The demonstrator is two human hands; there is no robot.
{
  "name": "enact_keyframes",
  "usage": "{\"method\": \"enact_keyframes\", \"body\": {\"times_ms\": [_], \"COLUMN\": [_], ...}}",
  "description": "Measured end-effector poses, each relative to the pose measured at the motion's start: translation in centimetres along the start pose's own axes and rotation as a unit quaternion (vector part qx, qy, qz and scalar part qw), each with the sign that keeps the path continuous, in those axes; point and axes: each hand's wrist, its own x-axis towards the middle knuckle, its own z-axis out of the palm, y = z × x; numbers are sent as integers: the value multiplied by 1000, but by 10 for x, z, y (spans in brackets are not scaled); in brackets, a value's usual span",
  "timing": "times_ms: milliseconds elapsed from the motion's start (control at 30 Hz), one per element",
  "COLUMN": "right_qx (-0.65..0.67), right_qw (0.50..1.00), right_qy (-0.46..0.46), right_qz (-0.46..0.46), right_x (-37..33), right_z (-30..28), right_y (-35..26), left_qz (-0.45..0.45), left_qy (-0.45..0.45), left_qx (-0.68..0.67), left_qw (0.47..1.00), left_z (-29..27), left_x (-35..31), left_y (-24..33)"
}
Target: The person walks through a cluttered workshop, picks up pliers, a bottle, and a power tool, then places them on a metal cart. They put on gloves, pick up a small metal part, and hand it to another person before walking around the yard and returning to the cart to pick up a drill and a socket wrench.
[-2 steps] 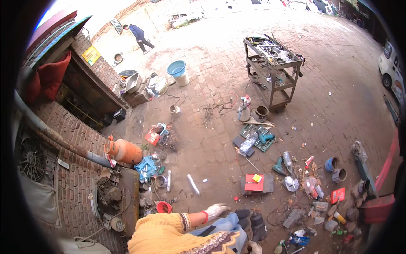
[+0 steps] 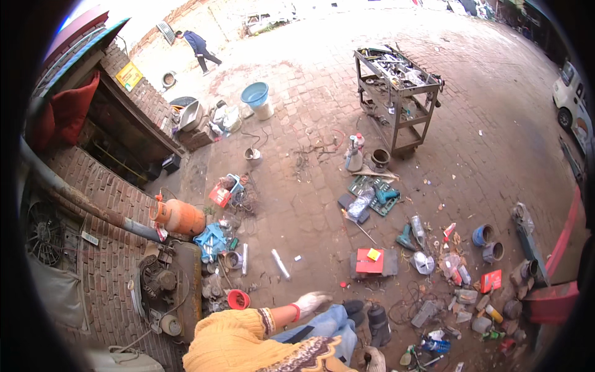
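My left hand [image 2: 313,302], in a pale work glove with a red band at the wrist, hangs over my blue-jeaned knee [image 2: 331,322]. Its fingers look stretched out, slightly smeared by motion, and nothing shows in them. At the lower edge, my right hand [image 2: 375,361], gloved too, is partly cut off. Its fingers are curled, with a small dark thing by them that I cannot make out. Just beyond it are my dark shoes [image 2: 378,325]. A red box [image 2: 370,265] with a yellow packet [image 2: 373,254] on top sits ahead of my left hand.
A red bowl [image 2: 238,299] stands left, near an orange gas cylinder [image 2: 185,217]. Ahead lie a drill [image 2: 406,238] and an open tool case [image 2: 385,208]. A tool cart [image 2: 403,93] stands farther off. Parts and bottles litter the right. A person [image 2: 198,49] walks far left.
The view has shifted slightly, so the surroundings sit a little higher and more to the left. My left hand has lifted a little, and more of my right hand shows.
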Motion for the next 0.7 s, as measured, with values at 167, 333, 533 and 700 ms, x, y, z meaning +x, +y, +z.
{"method": "enact_keyframes", "body": {"times_ms": [167, 333, 533, 700], "right_qx": [301, 311, 342, 401], "right_qw": [814, 735, 698, 667], "right_qy": [141, 156, 175, 254], "right_qz": [476, 582, 604, 574], "right_x": [-1, 9, 79, 192], "right_z": [-24, -34, -17, 36], "right_y": [8, 35, 0, -44], "left_qz": [-31, -2, -27, 43], "left_qy": [86, 171, 240, 288], "left_qx": [-230, -330, -374, -359], "left_qw": [969, 929, 895, 887], "left_z": [-61, -121, -199, -300], "left_x": [-24, -31, -2, 52], "left_y": [-56, -117, -152, -156]}}
